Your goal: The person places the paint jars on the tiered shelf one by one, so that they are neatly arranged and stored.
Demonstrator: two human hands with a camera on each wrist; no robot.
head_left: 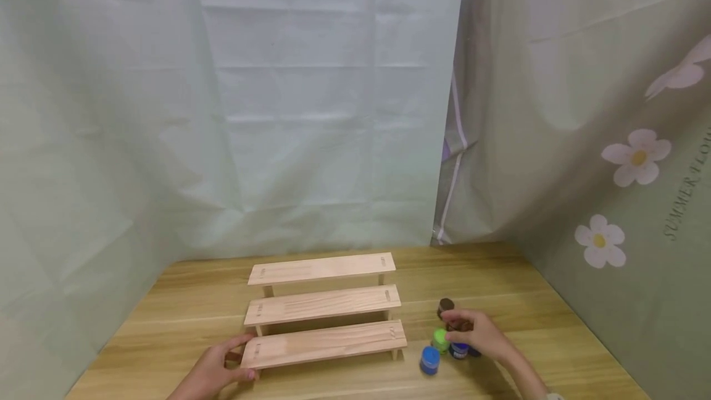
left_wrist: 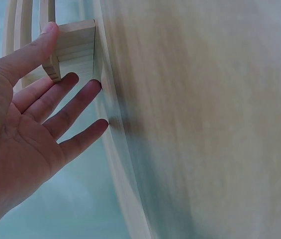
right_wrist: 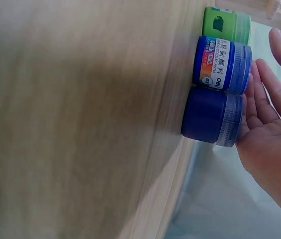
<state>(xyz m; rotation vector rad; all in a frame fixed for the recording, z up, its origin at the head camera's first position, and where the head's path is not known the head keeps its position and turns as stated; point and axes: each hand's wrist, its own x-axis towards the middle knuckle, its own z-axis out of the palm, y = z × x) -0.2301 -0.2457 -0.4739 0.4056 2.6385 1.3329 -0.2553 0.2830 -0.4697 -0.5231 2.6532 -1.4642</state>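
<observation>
A light wooden three-step stand (head_left: 324,345) sits on the table. My left hand (head_left: 213,368) grips the left end of its lowest step, thumb at the front edge and fingers at the rear. In the left wrist view the hand (left_wrist: 36,124) straddles the board's end (left_wrist: 50,62), its other fingers extended. My right hand (head_left: 482,333) is over a cluster of small paint jars, fingertips near a dark brown jar (head_left: 445,306). A green jar (right_wrist: 225,25), a labelled blue jar (right_wrist: 220,64) and a dark blue jar (right_wrist: 205,114) are beside the right hand (right_wrist: 274,119), whose thumb stands apart from its fingers.
A bright blue jar (head_left: 429,361) stands nearest the front of the cluster, to the right of the stand. The wood-grain table (head_left: 500,276) is bounded by a pale curtain (head_left: 311,141) behind and a flowered curtain (head_left: 639,202) on the right.
</observation>
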